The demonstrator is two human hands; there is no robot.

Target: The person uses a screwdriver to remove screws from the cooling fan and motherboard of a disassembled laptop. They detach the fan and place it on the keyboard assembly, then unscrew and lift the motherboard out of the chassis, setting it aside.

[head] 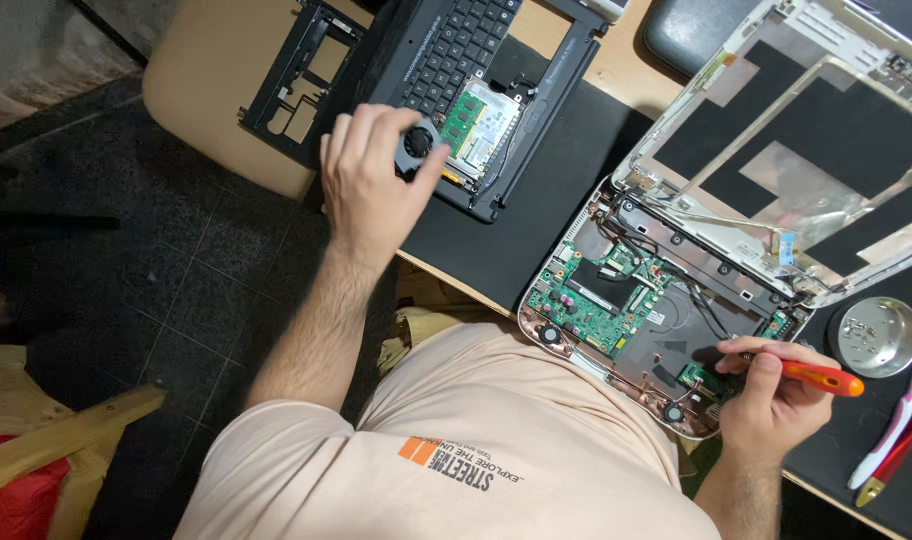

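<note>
Overhead, two opened laptops are worked on at once
From the head view, a small fan (417, 143) is pinched by the left hand (368, 175) over the black laptop (446, 90); an orange screwdriver (814, 376) is gripped by the right hand (771, 395), tip at the white laptop (626, 320). With attention split, the board (591, 300) could be scratched if the tip slips, and the fan dropped

Left hand (368, 175): gripping small round fan (417, 146) over black laptop parts (446, 70)
Right hand (771, 395): holding orange screwdriver (821, 377) at opened laptop base (626, 320)
</note>
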